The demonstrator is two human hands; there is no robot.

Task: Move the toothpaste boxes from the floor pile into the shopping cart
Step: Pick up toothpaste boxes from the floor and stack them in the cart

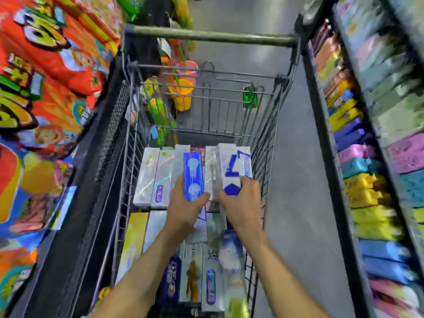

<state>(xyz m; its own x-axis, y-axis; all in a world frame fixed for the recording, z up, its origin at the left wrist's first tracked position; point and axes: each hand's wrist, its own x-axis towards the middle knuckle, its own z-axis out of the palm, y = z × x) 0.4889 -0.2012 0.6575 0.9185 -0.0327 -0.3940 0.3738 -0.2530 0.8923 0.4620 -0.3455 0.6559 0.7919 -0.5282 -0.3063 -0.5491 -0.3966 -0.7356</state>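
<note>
The left hand [184, 207] and right hand [243, 203] cover the near ends of their boxes. Shelf packs [371, 180] right of the hands are too blurry to read.

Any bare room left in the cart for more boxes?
Free: the cart floor at the far end, between the far row of toothpaste boxes and the front wire wall. Crowded: the middle and near end, box to box. The left hand and right hand each grip a box in the far row.

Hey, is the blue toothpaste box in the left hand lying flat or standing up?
Lying flat: the blue box rests lengthwise atop the row in the cart, left hand gripping its near end.
</note>
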